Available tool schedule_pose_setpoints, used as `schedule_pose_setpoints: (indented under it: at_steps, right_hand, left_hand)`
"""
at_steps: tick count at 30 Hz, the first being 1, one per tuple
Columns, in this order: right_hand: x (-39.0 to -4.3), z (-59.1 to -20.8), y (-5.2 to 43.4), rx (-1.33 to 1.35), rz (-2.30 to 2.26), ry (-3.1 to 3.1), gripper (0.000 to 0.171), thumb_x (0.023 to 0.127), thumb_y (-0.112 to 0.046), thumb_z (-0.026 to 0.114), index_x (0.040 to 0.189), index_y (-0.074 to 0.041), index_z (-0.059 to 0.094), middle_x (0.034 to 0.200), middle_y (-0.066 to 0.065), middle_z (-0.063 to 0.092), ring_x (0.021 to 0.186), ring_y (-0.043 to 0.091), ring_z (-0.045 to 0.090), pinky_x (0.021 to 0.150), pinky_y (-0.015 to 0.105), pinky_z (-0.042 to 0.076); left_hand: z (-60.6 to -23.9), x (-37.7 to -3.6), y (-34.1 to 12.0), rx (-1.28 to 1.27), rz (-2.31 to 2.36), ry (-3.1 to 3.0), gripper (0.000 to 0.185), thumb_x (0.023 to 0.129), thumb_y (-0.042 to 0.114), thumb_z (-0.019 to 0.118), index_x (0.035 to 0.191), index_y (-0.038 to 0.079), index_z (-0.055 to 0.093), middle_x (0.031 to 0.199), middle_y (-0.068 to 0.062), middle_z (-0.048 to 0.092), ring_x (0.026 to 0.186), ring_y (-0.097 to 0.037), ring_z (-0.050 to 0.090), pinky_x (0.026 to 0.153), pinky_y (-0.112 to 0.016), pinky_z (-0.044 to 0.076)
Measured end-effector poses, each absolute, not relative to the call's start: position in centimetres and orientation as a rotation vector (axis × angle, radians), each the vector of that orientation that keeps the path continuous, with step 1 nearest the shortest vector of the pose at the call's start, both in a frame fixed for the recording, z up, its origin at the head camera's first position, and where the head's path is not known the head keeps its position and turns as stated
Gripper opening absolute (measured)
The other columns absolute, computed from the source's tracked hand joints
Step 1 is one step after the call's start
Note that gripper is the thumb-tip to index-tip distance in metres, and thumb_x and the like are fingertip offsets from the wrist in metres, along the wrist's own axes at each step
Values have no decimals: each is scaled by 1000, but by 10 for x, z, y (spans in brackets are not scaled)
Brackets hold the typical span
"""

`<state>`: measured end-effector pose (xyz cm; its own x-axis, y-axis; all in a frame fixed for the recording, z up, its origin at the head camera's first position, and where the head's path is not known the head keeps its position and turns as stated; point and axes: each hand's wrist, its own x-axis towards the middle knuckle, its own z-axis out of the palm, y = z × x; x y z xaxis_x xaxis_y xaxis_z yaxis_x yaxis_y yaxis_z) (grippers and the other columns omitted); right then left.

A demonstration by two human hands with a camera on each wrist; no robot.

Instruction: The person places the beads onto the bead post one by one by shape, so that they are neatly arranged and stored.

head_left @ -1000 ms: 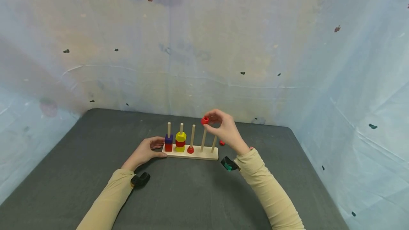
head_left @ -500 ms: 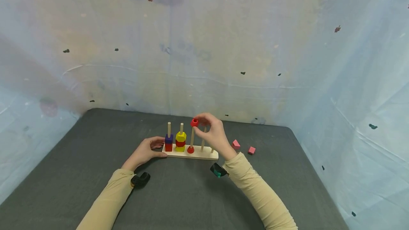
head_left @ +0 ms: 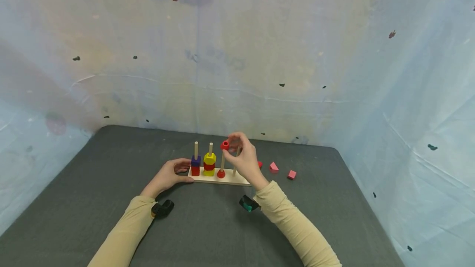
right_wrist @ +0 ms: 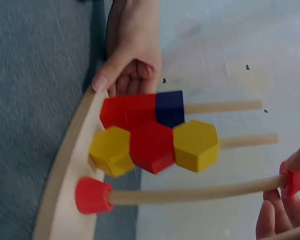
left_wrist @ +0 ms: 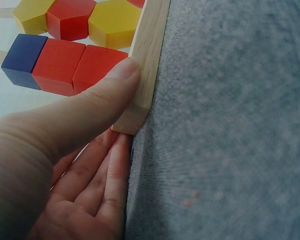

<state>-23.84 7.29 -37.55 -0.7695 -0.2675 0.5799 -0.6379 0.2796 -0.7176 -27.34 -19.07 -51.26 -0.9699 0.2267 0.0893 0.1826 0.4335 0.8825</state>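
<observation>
My left hand [head_left: 171, 177] grips the left end of a wooden peg stand [head_left: 222, 179], thumb along its front edge and fingers behind the end. My right hand [head_left: 245, 158] pinches a small tapered red bead [head_left: 224, 145] between thumb and fingers, right at the tip of the third peg [right_wrist: 200, 195]. A matching red bead [right_wrist: 92, 195] sits at that peg's foot. The first peg bears two red cubes [left_wrist: 101, 65] under a dark blue cube [left_wrist: 24, 60]. On the second, a red hexagonal block [right_wrist: 151, 147] lies between two yellow ones.
To the right of the stand, a pinkish-red triangular block [head_left: 273, 167] and a pinkish-red cube [head_left: 292, 174] lie on the dark grey table [head_left: 200, 230]. Another red piece [head_left: 260, 164] shows partly behind my right wrist. A pale patterned sheet [head_left: 237, 52] hangs behind.
My right hand has moved left with the red bead, from above the fourth peg to the third, then slightly down. The left hand and stand have stayed in place.
</observation>
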Motion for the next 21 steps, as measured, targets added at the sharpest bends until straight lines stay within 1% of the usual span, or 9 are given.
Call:
schedule_pose_setpoints:
  at_steps: [4,8,10,14,17,21]
  right_hand:
    - [-238,-383,71,755,1611,-2200,34,83,7,69,113,5,53,105,26,58,89,40,61,79,53,52]
    - [-238,-392,69,688,1708,-2190,34,84,5,69,113,5,52,108,27,56,92,41,59,84,53,50]
    - [-237,-396,68,652,1741,-2180,36,84,4,70,114,5,51,107,27,55,92,42,58,85,54,49]
    - [-237,-406,66,593,1793,-2174,40,83,3,71,117,9,49,106,28,55,94,43,57,86,56,47]
    - [-237,-414,66,565,1798,-2185,43,84,2,71,118,12,48,106,28,56,95,43,58,87,55,47]
    - [-238,-422,65,534,1819,-2197,43,83,2,71,118,13,48,105,28,56,94,41,58,87,53,48]
  left_hand:
    - [-513,-273,-191,388,1611,2622,66,71,24,85,127,5,58,127,-14,58,116,-30,55,99,-45,44]
    - [-513,-273,-191,391,1614,2620,66,71,25,85,127,4,57,127,-14,58,116,-30,55,99,-45,44]
    - [-513,-273,-191,390,1611,2621,66,71,25,85,127,4,57,127,-15,58,116,-30,55,99,-45,44]
    - [-512,-272,-191,386,1612,2616,67,71,25,85,128,4,57,128,-15,58,116,-31,55,99,-45,44]
    - [-512,-272,-190,383,1616,2611,67,71,25,85,128,4,57,128,-15,57,117,-31,55,99,-45,44]
    - [-512,-272,-190,377,1601,2617,68,71,26,85,129,4,56,128,-15,57,117,-31,54,99,-46,43]
